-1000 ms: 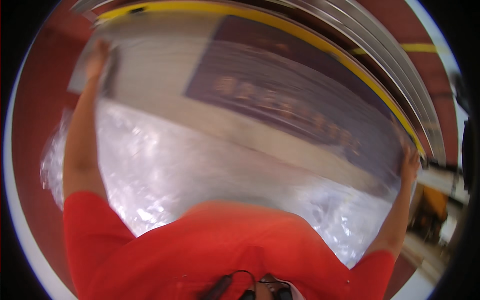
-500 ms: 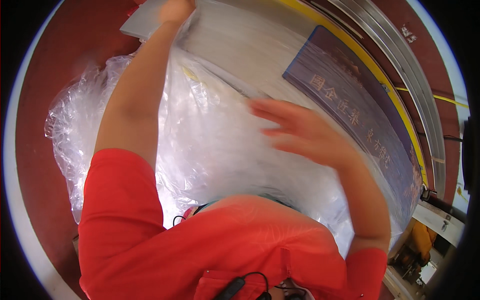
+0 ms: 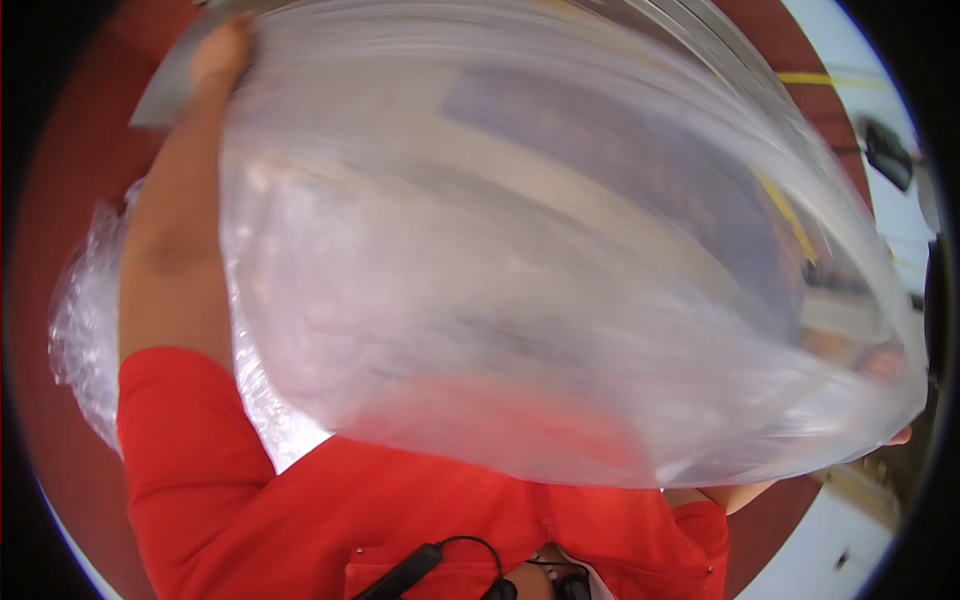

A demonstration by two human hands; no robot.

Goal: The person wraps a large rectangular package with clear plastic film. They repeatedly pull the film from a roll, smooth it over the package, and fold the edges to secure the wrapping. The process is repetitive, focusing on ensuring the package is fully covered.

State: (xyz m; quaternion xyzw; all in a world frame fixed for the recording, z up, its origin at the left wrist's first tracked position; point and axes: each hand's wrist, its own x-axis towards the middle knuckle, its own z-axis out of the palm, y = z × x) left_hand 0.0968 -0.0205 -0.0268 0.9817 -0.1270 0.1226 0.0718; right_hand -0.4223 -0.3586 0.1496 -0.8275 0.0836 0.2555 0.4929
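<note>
A large clear plastic sheet (image 3: pixel 430 270) is spread between my two hands and billows up in front of my chest. My left hand (image 3: pixel 225 55), slightly blurred at the upper left, is closed on the sheet's edge. Far out at the right, my right hand (image 3: pixel 882 365) grips the sheet's other side; it shows dimly through the film, with a fingertip past the edge. Beneath the film lies a pale surface with a dark purplish panel (image 3: pixel 640 150), its details smeared. Crumpled clear plastic (image 3: pixel 85 320) hangs beside my left arm.
A grey flat corner (image 3: pixel 165 90) juts out by my left hand. Curved metal rails (image 3: pixel 690 20) run along the far side, with a yellow strip (image 3: pixel 785 210) seen through the film. Reddish-brown floor (image 3: pixel 60 200) surrounds this, and a black object (image 3: pixel 887 155) stands at the right.
My right hand has swung from the middle out to the far right, pulling the plastic sheet up and across. My left hand has shifted left. The film now covers the dark panel.
</note>
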